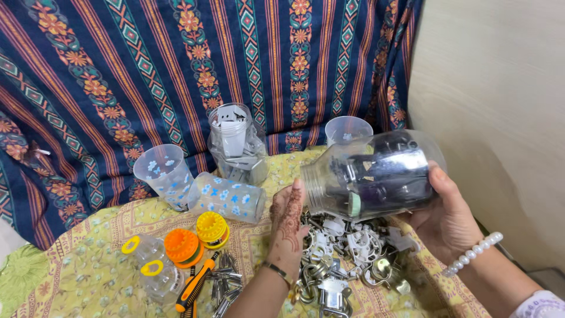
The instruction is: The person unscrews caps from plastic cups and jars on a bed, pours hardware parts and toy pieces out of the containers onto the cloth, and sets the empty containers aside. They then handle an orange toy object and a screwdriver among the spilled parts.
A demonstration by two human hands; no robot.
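The right hand [448, 221] holds a big see-through plastic jar [372, 175] with its fingers wrapped around the round bottom. The jar lies on its side above the table, its long way going left to right, and its open mouth points left. Dark things fill it. The left hand [288, 227] has flat, open fingers by the mouth, over a pile of shiny metal and white plastic clips [347, 259] on the yellow flowery cloth [76, 277].
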